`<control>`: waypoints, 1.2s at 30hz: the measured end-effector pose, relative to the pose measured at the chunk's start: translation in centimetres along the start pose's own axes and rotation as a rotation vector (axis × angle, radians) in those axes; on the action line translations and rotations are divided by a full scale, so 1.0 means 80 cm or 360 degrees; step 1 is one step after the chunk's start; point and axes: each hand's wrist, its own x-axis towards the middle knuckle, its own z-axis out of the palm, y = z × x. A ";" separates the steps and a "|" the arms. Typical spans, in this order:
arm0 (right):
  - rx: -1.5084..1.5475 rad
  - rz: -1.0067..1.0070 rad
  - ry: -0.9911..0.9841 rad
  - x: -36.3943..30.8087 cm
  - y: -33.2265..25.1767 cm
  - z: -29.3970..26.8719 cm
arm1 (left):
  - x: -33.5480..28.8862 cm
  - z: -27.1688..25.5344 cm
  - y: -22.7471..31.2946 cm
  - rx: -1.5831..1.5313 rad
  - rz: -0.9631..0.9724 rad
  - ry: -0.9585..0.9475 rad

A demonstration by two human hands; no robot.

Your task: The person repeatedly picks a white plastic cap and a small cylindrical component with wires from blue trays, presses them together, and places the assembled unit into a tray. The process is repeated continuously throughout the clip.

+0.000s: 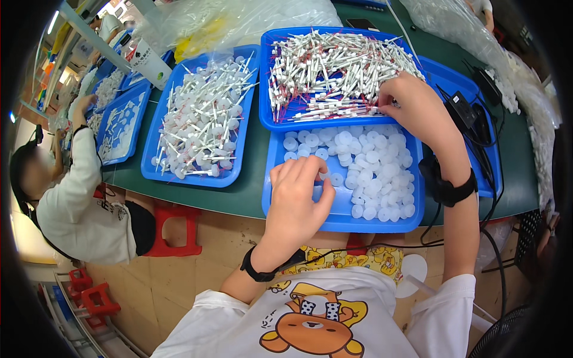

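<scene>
My left hand (296, 197) hovers over the left part of a blue tray (271, 203) of round translucent plastic discs (382, 173). Its fingers are curled, with thumb and forefinger apart beside loose discs; nothing shows between them. My right hand (412, 107) reaches over the right edge of another blue tray (265, 89), which overlaps the far side of the disc tray. Thin white sticks with red ends (334, 71) fill it, some lined up along the near edge. The right fingers are closed at the end of that row, seemingly on a stick; their tips are partly hidden.
To the left, a blue tray (149, 164) holds white sticks with discs on them (203, 119). A black adapter and cables (462, 110) lie in a blue tray at right. Plastic bags (239, 21) cover the far table. A person (77, 197) works at left beside a red stool (173, 232).
</scene>
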 end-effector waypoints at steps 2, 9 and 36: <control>-0.0098 0.0019 0.0137 -0.011 -0.010 0.000 | 0.001 -0.001 0.002 -0.0047 -0.0047 0.0037; -0.0324 0.0192 0.0532 -0.072 -0.054 -0.029 | 0.005 -0.006 0.003 -0.0332 -0.0018 0.0062; 0.0256 -0.0448 0.0627 -0.179 -0.134 -0.016 | -0.029 -0.041 0.011 -0.1376 -0.0072 -0.0348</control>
